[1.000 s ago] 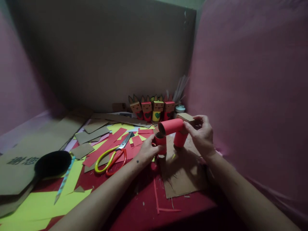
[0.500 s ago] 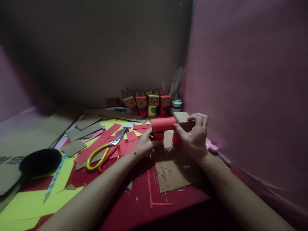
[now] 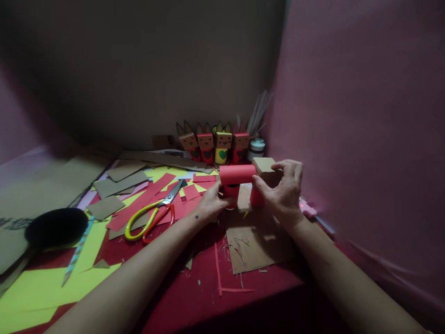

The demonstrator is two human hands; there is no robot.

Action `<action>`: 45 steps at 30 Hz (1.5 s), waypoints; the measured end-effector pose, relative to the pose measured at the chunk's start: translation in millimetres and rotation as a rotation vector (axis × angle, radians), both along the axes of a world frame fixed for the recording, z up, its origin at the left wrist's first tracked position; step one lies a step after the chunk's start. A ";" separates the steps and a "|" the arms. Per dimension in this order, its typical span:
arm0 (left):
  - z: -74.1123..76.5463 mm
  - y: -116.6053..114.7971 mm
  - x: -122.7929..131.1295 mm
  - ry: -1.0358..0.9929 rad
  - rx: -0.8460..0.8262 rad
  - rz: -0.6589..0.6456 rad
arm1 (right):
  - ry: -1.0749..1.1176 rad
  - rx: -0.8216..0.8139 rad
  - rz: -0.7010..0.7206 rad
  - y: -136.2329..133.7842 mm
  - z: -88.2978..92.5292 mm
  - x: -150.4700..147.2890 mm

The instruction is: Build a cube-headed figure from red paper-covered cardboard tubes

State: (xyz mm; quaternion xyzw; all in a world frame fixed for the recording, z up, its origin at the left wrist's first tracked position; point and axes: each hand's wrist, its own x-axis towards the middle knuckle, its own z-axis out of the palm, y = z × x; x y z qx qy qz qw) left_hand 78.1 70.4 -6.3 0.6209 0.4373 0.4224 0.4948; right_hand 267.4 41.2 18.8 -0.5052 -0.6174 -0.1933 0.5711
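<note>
My left hand (image 3: 212, 205) is closed round an upright red paper tube (image 3: 232, 198). On top of that tube lies a curved red paper piece (image 3: 237, 174), perhaps another roll, lying sideways. Its right end meets a small cardboard box (image 3: 264, 165), which sits above a second upright red tube (image 3: 256, 196). My right hand (image 3: 283, 194) grips the box, fingers at its far side, with the thumb by the end of the sideways red piece. Beneath both hands is a flat cardboard sheet (image 3: 259, 248) strewn with thin scraps.
Scissors (image 3: 150, 218) lie left among red strips and cardboard offcuts (image 3: 121, 185). A striped pencil (image 3: 78, 253) and a round black object (image 3: 57, 227) are further left. Several box-headed paper figures (image 3: 223, 147) and a white jar (image 3: 256, 149) stand behind, near the walls.
The whole view has shifted slightly, so things on the table sit a little higher. Both hands keep the same hold on the red tube and the cardboard box.
</note>
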 end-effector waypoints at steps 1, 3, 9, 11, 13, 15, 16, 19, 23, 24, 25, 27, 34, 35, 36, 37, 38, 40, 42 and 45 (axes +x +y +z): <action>-0.9 0.9 -0.9 0.007 0.007 -0.001 | 0.001 0.000 0.016 -0.1 0.1 0.3; -2.2 1.9 -2.5 0.014 0.015 -0.010 | 0.005 0.006 0.058 -0.2 0.2 0.4; 1.8 -2.7 -1.1 -0.019 -0.016 -0.046 | 0.009 -0.034 0.119 -0.5 -1.2 -0.4; 2.4 -4.0 0.5 -0.031 -0.026 -0.043 | 0.005 -0.038 0.126 -1.0 -1.9 -0.3; 0.9 -4.0 1.7 -0.041 -0.030 -0.028 | -0.002 -0.035 0.131 -1.4 -2.5 -0.2; -1.9 -3.0 2.5 -0.048 -0.024 -0.009 | -0.008 -0.028 0.133 -1.4 -3.1 0.0; -3.5 -2.3 2.7 -0.050 -0.019 -0.002 | -0.010 -0.022 0.133 -1.1 -3.4 0.1; -7.2 -0.5 3.3 -0.051 -0.003 0.012 | -0.019 -0.004 0.132 0.5 -4.6 0.9; -9.0 0.5 4.0 -0.050 0.013 0.025 | -0.033 0.026 0.143 2.7 -5.9 2.1; -9.2 0.6 3.9 -0.049 0.019 0.027 | -0.034 0.029 0.147 2.9 -6.1 2.2; -9.6 0.8 3.7 -0.046 0.025 0.027 | -0.034 0.028 0.150 3.1 -6.1 2.3; -10.9 1.4 3.3 -0.039 0.038 0.029 | -0.029 0.028 0.153 3.2 -6.1 2.3; -15.5 2.7 3.8 0.014 0.126 0.117 | -0.015 0.026 0.153 4.3 -6.5 3.0; -14.2 1.6 3.2 0.016 0.137 0.122 | -0.014 0.027 0.153 4.4 -6.6 3.2; -12.1 0.1 2.0 0.017 0.145 0.120 | -0.013 0.028 0.153 4.4 -6.8 3.4; -9.2 -1.6 -0.1 0.012 0.136 0.096 | -0.012 0.030 0.154 4.4 -6.9 3.7; -5.8 -3.2 -2.9 0.000 0.109 0.049 | -0.011 0.032 0.157 4.3 -7.0 3.9; 1.5 -5.6 -10.1 -0.025 0.025 -0.072 | -0.006 0.036 0.164 4.2 -7.1 4.3; 7.7 -6.0 -17.1 -0.040 -0.045 -0.157 | 0.003 0.038 0.170 4.1 -7.1 4.6; 11.3 -4.1 -20.9 -0.026 -0.052 -0.140 | 0.015 0.035 0.174 4.0 -7.2 4.7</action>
